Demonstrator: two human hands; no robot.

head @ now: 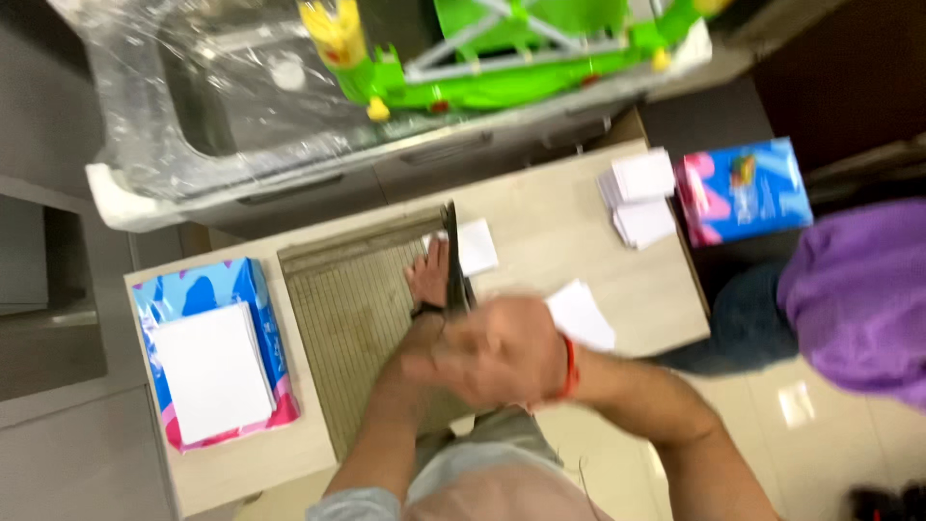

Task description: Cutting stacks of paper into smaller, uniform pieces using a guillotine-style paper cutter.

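A grey-green paper cutter board (352, 328) lies on a low beige table (569, 227). My left hand (430, 273) rests flat on the board beside the dark blade arm (453, 256), fingers pointing at a white sheet (476, 245) that pokes out past the blade. My right hand (502, 352), blurred and with a red thread on its wrist, is closed at the near end of the blade arm, apparently on its handle. A small white cut piece (582, 314) lies just right of that hand.
A stack of white sheets (214, 371) sits on a blue-and-pink packet (203, 285) at the table's left. Small cut stacks (640, 198) and another blue-pink packet (743, 188) are at the right. A person in purple (858, 289) sits at the right. A plastic-wrapped green toy (502, 58) lies beyond the table.
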